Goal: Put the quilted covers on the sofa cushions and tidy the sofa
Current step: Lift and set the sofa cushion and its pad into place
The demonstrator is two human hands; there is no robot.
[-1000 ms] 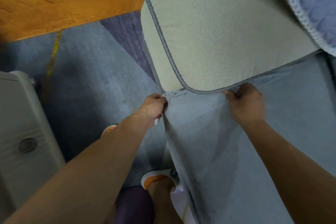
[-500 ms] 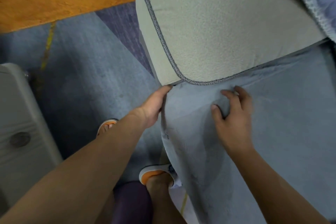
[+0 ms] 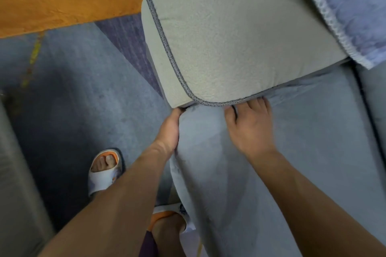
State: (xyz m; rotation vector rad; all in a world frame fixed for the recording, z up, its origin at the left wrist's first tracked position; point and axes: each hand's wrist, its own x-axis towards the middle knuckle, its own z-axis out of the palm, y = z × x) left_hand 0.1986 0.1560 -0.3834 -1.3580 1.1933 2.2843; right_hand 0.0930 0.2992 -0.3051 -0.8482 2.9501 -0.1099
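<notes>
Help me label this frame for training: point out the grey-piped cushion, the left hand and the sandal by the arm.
grey-piped cushion (image 3: 240, 33), head view, middle of its pale top face.
left hand (image 3: 170, 129), head view, back of the hand.
sandal (image 3: 104, 170), head view, white strap over the foot.

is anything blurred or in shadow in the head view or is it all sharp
Head view: the right hand is smeared by motion blur at the fingertips; the pale grey fleece cushion with dark piped edge is fairly sharp; the blue carpet lies in dim shadow near the left hand; straight edges bow from the wide-angle lens; no glare.
</notes>
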